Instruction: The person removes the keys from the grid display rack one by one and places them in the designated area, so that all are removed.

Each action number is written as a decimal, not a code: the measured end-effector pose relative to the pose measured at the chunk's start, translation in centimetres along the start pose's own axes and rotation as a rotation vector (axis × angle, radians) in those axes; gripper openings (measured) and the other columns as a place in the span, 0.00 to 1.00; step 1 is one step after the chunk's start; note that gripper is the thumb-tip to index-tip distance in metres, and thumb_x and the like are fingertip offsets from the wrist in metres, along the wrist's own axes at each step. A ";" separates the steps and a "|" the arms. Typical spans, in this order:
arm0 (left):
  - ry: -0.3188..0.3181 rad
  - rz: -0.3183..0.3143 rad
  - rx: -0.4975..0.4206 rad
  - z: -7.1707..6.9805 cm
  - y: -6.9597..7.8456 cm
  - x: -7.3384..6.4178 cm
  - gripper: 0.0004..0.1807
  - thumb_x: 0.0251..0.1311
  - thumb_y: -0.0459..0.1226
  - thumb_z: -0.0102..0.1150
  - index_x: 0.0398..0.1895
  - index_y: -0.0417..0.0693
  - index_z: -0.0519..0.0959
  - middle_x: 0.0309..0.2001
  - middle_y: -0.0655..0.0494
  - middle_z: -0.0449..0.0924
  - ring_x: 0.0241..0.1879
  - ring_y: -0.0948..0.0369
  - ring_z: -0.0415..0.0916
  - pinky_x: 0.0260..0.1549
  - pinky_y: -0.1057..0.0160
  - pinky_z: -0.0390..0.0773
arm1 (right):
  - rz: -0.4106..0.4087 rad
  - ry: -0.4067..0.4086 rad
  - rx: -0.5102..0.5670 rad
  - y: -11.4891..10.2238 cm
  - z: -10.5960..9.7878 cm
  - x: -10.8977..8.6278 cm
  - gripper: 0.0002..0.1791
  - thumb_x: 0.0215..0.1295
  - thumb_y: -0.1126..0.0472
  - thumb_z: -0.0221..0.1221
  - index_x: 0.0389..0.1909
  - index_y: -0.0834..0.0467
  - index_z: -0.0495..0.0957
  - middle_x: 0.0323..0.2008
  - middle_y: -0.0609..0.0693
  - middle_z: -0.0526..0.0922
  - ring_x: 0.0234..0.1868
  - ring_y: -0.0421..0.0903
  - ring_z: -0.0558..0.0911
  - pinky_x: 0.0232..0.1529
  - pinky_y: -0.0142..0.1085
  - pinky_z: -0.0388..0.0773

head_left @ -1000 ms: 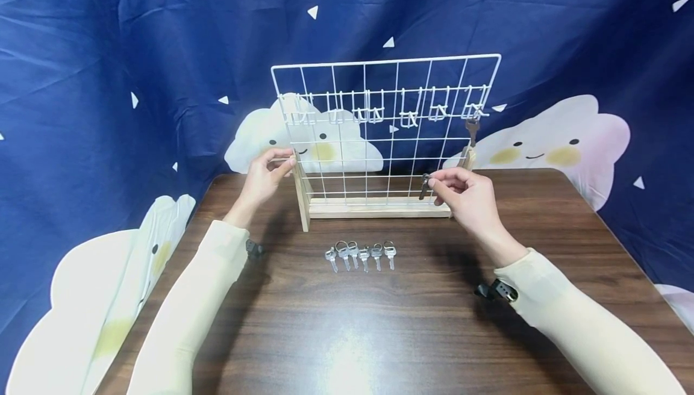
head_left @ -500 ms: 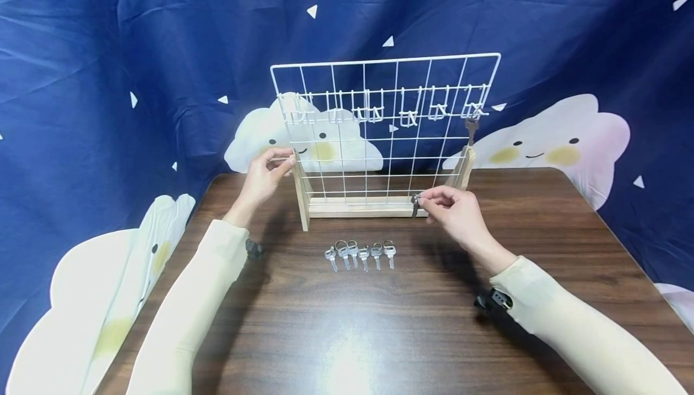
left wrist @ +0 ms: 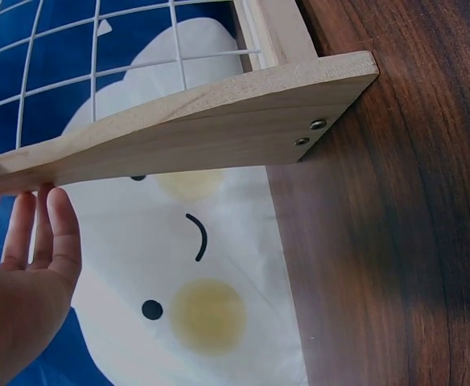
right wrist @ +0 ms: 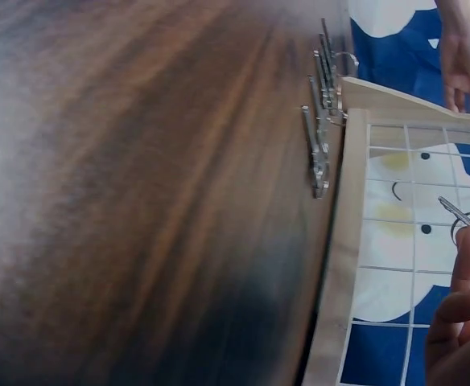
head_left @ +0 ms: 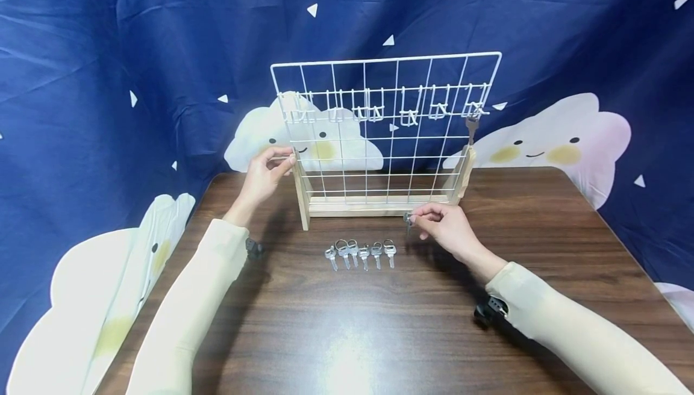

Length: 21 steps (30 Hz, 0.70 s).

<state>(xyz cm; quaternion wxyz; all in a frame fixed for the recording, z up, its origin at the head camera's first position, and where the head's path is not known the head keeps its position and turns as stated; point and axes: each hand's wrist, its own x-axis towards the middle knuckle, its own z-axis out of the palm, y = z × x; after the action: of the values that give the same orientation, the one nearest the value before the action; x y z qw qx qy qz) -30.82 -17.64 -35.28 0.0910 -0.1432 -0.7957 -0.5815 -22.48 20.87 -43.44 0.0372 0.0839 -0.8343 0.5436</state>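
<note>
My left hand (head_left: 260, 178) pinches the upper end of the wooden side panel (left wrist: 211, 133) of a display rack, fingertips against the wood in the left wrist view. The rack carries a white wire grid (head_left: 389, 138) with a row of white hooks (head_left: 409, 118). Between the thumb and fingers of my right hand (head_left: 449, 230) hangs a small silver key (head_left: 408, 220), in front of the rack's base bar. Its key ring shows at the fingertips in the right wrist view. Several silver keys (head_left: 364, 255) with rings lie in a row on the table, left of that hand.
Another key (head_left: 472, 129) hangs at the rightmost hook. The rack's wooden base bar (head_left: 358, 205) stands on the brown wood-grain table (head_left: 303, 311). Behind rises a dark blue curtain (head_left: 217, 34) with cloud prints.
My right hand has come down and leftward with the key, from in front of the grid to below the base bar, closer to the row of keys. The left hand stays put.
</note>
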 end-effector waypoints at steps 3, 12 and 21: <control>-0.008 0.001 0.004 0.0 0.2 -0.1 0.20 0.67 0.34 0.61 0.58 0.30 0.76 0.60 0.35 0.76 0.43 0.67 0.80 0.55 0.45 0.84 | 0.034 -0.027 0.006 0.5 0.2 -0.1 0.08 0.63 0.61 0.66 0.39 0.63 0.85 0.31 0.57 0.90 0.19 0.40 0.82 0.27 0.35 0.85; -0.009 0.010 0.018 0.0 0.3 -0.2 0.19 0.67 0.33 0.60 0.58 0.30 0.76 0.59 0.34 0.77 0.43 0.67 0.80 0.42 0.75 0.86 | 0.141 -0.142 0.020 1.7 1.0 -0.3 0.12 0.63 0.62 0.66 0.42 0.66 0.84 0.33 0.56 0.90 0.20 0.40 0.81 0.27 0.32 0.82; -0.009 0.005 0.010 0.0 0.2 -0.1 0.19 0.67 0.33 0.60 0.58 0.30 0.76 0.59 0.35 0.77 0.44 0.65 0.80 0.51 0.56 0.88 | 0.220 -0.179 -0.020 2.7 1.5 -0.1 0.10 0.62 0.63 0.64 0.41 0.66 0.84 0.30 0.52 0.90 0.19 0.40 0.81 0.24 0.29 0.79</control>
<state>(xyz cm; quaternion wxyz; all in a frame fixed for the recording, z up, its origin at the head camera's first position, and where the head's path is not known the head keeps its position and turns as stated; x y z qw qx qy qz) -30.69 -17.59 -35.10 0.0897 -0.1471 -0.7988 -0.5765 -22.79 20.60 -46.44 -0.0963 0.0398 -0.8439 0.5263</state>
